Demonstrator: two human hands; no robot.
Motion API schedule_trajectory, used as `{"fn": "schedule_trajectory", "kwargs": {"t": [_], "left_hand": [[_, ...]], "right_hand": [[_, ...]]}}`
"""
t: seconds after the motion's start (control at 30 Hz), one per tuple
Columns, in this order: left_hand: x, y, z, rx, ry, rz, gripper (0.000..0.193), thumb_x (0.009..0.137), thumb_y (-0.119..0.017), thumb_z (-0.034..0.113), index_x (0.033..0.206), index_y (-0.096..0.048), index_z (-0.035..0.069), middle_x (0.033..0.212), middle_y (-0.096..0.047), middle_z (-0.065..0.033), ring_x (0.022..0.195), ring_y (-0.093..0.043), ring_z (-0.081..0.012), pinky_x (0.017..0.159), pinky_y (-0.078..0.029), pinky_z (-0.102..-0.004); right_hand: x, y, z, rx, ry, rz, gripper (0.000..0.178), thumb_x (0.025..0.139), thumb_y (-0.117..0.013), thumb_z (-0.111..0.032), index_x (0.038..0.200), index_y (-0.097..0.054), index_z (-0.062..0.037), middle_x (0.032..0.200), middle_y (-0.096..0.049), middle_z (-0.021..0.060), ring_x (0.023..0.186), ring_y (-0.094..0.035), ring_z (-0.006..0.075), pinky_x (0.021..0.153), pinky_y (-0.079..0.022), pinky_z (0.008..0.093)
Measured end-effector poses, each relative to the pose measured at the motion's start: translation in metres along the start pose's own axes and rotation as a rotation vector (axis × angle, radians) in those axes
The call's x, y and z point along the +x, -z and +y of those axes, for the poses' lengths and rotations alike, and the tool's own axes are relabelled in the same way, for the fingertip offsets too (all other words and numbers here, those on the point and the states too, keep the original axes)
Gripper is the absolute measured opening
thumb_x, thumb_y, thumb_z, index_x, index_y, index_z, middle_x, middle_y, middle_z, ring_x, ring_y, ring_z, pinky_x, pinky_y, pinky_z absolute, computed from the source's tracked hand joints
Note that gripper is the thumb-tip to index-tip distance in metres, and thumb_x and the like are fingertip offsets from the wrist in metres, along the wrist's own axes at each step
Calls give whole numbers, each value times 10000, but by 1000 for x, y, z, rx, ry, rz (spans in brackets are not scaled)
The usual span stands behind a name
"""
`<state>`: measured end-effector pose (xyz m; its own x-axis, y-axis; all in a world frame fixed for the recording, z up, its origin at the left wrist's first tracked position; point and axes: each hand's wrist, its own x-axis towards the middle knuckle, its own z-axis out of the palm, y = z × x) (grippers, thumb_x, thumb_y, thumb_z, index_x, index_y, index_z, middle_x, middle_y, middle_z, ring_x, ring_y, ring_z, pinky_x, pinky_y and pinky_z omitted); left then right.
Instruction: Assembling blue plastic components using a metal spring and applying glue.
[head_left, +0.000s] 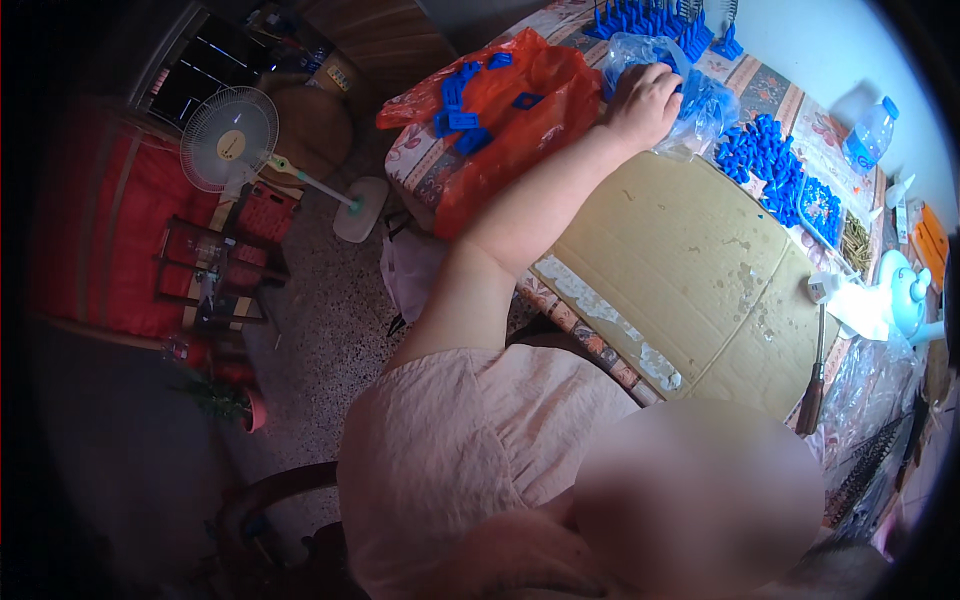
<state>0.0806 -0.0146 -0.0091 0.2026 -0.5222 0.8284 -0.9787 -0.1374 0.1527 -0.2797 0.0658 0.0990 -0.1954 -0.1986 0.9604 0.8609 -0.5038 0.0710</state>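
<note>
Left hand (645, 104) curled over crinkled clear plastic bag (700, 112), grip unclear, flat cardboard (680, 260) beside, bag's long axis slanting far-left to near-right, right hand unseen

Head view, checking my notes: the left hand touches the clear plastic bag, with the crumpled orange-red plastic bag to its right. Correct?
Wrong side: in the head view, the crumpled orange-red plastic bag lies left of the clear plastic bag the left hand touches.
</note>
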Motion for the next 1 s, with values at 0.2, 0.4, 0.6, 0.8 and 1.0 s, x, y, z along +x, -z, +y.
{"fn": "schedule_trajectory", "kwargs": {"t": [0.2, 0.4, 0.6, 0.8, 1.0], "left_hand": [[15, 77, -20, 171, 234, -354, 380, 779, -622, 302, 1027, -612, 15, 1035, -605, -175, 975, -577, -321, 858, -456, -377], [-42, 173, -150, 307, 558, -180, 417, 805, -586, 380, 1015, -625, 22, 1010, -627, -188, 974, -597, -305, 831, -462, -368], [-99, 199, -171, 242, 869, -51, 477, 850, -499, 430, 1080, -585, 21, 1021, -610, -226, 994, -574, -357, 850, -445, -403], [-103, 171, -169, 228, 892, -81, 533, 878, -473, 440, 1195, -517, 13, 1180, -549, -216, 1122, -512, -340, 937, -394, -379], [-68, 158, -164, -200, 810, 30, 349, 880, -544, 306, 1045, -601, 4, 992, -639, -96, 923, -583, -142, 838, -443, -275]], "right_hand": [[1, 29, -6, -25, 14, -27, 179, 737, -595, -350, 746, -525, -184, 694, -506, 4, 644, -495, 161, 704, -438, 354], [6, 13, -12, -44, 39, -48, 174, 733, -597, -341, 749, -527, -183, 697, -508, 5, 647, -497, 163, 703, -440, 356], [8, 8, -10, -62, 50, -75, 169, 729, -599, -333, 751, -528, -181, 701, -510, 7, 650, -500, 165, 702, -441, 358], [6, 26, -8, -47, 44, -87, 164, 725, -601, -324, 754, -529, -180, 704, -512, 8, 653, -502, 167, 701, -442, 360], [-2, 29, -8, -66, 33, -93, 160, 721, -604, -316, 756, -531, -178, 707, -513, 10, 656, -505, 170, 699, -444, 362]]}}
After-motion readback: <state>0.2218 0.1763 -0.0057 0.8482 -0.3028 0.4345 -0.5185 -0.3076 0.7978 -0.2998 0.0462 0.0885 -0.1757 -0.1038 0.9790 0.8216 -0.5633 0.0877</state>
